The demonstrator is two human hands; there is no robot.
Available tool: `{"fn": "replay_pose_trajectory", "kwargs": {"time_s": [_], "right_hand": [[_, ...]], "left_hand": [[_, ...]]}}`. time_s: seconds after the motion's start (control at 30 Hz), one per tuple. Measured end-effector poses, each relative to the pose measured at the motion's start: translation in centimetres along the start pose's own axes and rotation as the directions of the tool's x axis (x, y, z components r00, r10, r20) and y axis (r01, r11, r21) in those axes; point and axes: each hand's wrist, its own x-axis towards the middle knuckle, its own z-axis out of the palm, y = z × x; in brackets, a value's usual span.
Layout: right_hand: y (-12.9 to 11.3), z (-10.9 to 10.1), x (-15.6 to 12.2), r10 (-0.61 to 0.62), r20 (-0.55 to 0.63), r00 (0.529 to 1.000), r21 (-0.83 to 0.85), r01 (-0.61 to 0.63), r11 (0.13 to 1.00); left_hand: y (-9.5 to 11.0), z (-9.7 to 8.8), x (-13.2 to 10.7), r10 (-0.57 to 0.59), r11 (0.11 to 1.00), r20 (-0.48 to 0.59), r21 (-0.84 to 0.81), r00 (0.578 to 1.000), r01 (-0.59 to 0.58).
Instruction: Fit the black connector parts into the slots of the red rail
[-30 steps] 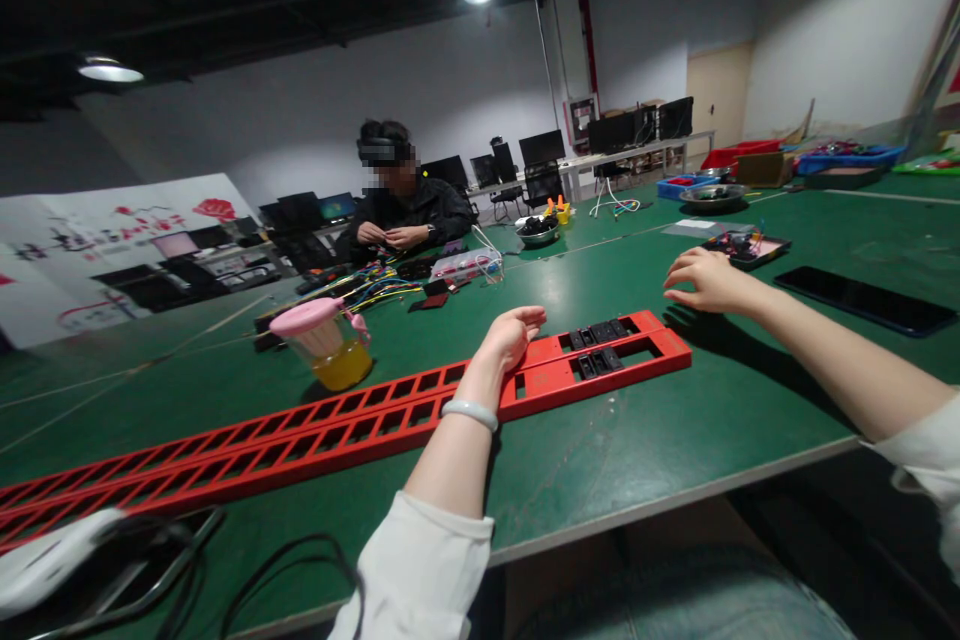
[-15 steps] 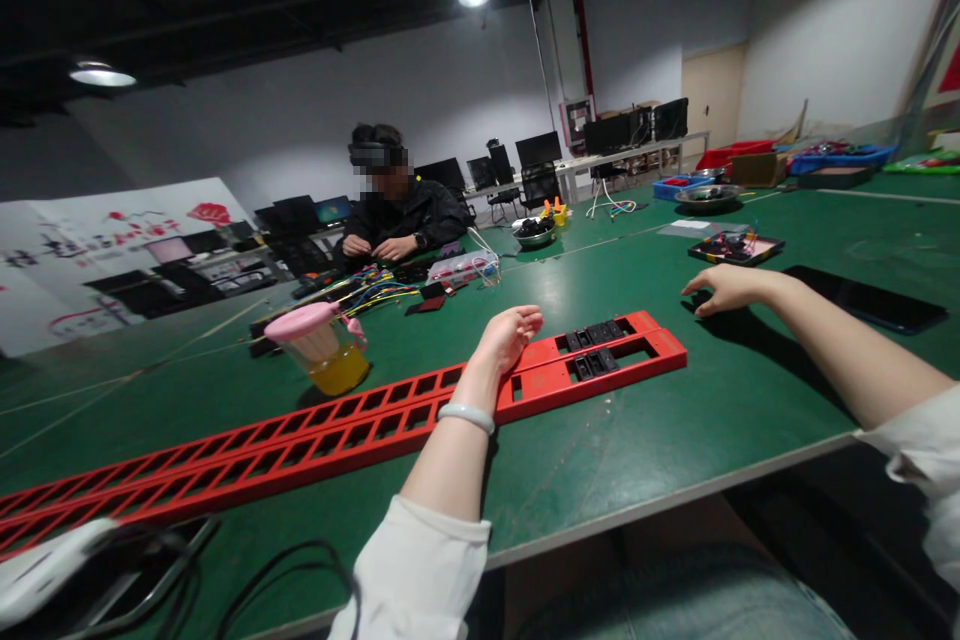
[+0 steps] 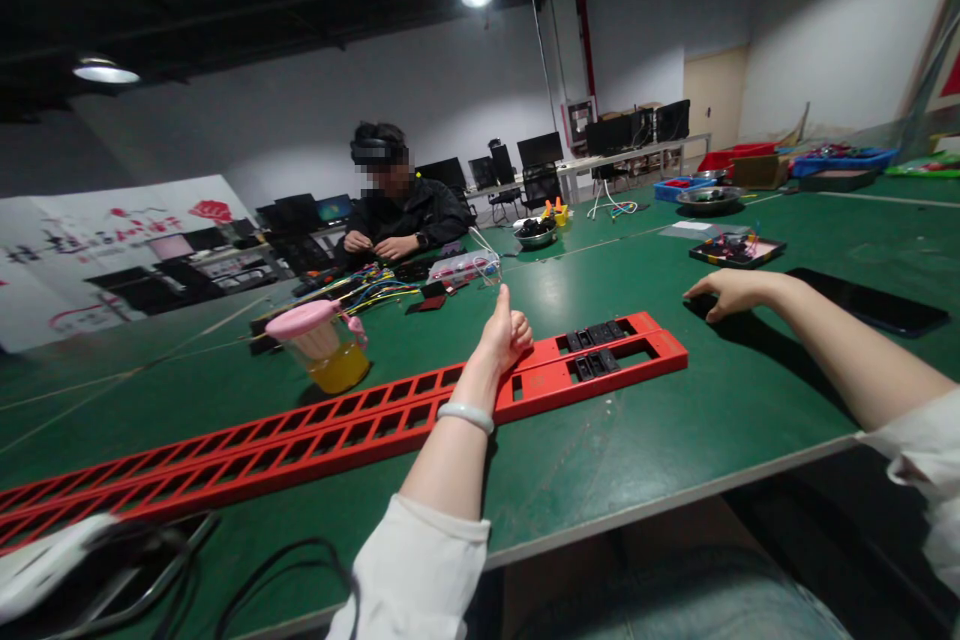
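My left hand rests over the long red slotted frame, its fingers curled in and the thumb pointing up. Whatever lies inside those fingers, if anything, is hidden. To its right, several black plastic parts sit in the openings at the frame's right end. My right hand is low over the green table, apart from the frame. Its thumb and fingers close around a small black piece, mostly covered by the fingers.
A phone lies beside my right forearm, with a small tray of parts behind it. A pink-lidded cup stands behind the frame. Across the green table sits a person near bundled wires. A metal bowl holds black parts.
My left thumb has risen and that hand's fingers have curled in more. The right hand has barely moved, its fingers closing slightly around the black piece.
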Motion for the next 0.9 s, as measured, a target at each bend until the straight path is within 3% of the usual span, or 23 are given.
{"fn": "replay_pose_trajectory", "kwargs": {"time_s": [0.17, 0.3, 0.57, 0.9], "right_hand": [[0.00, -0.23, 0.16, -0.053, 0.023, 0.998, 0.000, 0.053, 0.999], [0.03, -0.08, -0.01, -0.042, 0.008, 0.999, 0.035, 0.042, 0.999], [0.33, -0.01, -0.68, -0.037, 0.072, 0.997, 0.067, 0.032, 0.997], [-0.08, -0.09, -0.71, -0.026, 0.051, 0.998, 0.047, 0.024, 0.999]], "left_hand": [[-0.03, -0.12, 0.03, -0.010, 1.000, 0.017, 0.002, 1.000, 0.010], [0.09, -0.18, -0.05, -0.005, 1.000, -0.040, -0.001, 0.999, 0.005], [0.24, -0.32, -0.06, -0.032, 0.999, -0.017, 0.004, 0.999, 0.032], [0.30, -0.33, 0.23, -0.048, 0.999, -0.049, -0.006, 0.998, 0.047]]}}
